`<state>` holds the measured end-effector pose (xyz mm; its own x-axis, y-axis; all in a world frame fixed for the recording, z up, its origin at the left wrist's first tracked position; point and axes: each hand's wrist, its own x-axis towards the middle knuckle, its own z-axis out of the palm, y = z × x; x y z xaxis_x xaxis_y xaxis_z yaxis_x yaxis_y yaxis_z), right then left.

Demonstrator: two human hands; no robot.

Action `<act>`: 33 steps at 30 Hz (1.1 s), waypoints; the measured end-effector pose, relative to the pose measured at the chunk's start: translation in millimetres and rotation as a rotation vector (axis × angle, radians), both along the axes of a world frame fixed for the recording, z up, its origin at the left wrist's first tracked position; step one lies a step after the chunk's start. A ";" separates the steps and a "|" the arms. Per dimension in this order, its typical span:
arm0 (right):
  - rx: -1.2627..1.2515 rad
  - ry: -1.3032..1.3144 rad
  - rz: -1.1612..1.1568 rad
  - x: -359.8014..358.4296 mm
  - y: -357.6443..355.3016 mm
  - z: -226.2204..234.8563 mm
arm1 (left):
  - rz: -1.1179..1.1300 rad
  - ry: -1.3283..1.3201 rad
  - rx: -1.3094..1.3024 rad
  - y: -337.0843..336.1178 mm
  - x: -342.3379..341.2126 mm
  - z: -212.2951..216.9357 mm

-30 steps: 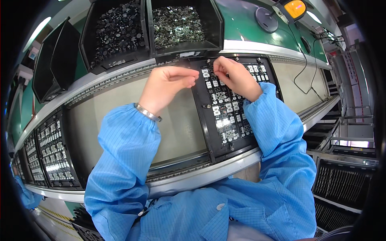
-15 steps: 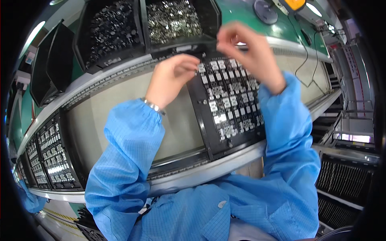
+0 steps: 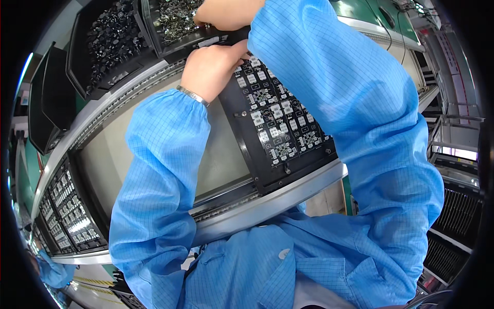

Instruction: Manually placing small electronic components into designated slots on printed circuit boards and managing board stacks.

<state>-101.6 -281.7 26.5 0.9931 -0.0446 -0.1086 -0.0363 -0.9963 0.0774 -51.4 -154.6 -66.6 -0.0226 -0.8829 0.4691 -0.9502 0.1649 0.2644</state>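
My right hand [image 3: 231, 14] reaches across to the far side, over a black bin [image 3: 194, 39] of small shiny metal parts [image 3: 177, 19]. Its fingertips point down at the parts and are mostly hidden. My left hand [image 3: 212, 71], with a metal band [image 3: 192, 96] at the wrist, is at the far left corner of a black fixture [image 3: 242, 134]. Its fingers are curled together, their tips partly behind my right sleeve [image 3: 329, 67]. Anything in them does not show. Rows of small circuit boards with white parts [image 3: 278, 116] lie in the fixture, partly covered by that sleeve.
A second bin with dark small parts [image 3: 116, 38] stands left of the shiny ones. Further left is a black box-like holder [image 3: 49, 103]. The fixture sits on a conveyor with metal rails [image 3: 278, 165]. More board-filled fixtures [image 3: 72, 206] lie down the line. Slotted black racks [image 3: 455, 213] stand at right.
My right hand has moved left and away from above the fixture to the shiny-parts bin. My left hand has shifted slightly toward the fixture's far corner. The whole view has tilted somewhat.
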 end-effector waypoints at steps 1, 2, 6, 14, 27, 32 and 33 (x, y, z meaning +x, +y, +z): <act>-0.057 -0.003 0.005 2.7 -6.3 -6.3 | -0.021 -0.011 -0.045 -1.9 -1.3 -1.7; -0.057 0.000 -0.002 1.6 -10.6 -8.6 | -0.041 -0.022 -0.091 -3.8 -2.8 -2.8; -0.085 -0.158 0.133 3.9 -12.6 -10.2 | -0.025 -0.150 -0.054 -4.4 -0.6 -1.3; -0.042 -0.225 0.120 15.7 -39.2 -28.5 | -0.072 -0.289 0.018 -7.2 4.0 6.9; 0.134 -0.580 0.070 -15.0 -14.4 25.4 | -0.119 -0.404 -0.124 8.0 -7.8 0.3; 0.591 -0.703 -0.062 -93.5 20.3 55.0 | -0.127 -0.350 -0.427 25.7 -3.4 36.7; 1.065 -0.766 0.261 -92.4 10.8 31.2 | -0.072 -0.278 -0.441 39.5 8.4 47.8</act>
<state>-194.1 -270.9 57.8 0.7851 -0.0878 0.6131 0.4788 -0.5420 -0.6907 -43.0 -115.2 -18.8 -0.2525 -0.5944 0.7635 -0.9568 0.2712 -0.1052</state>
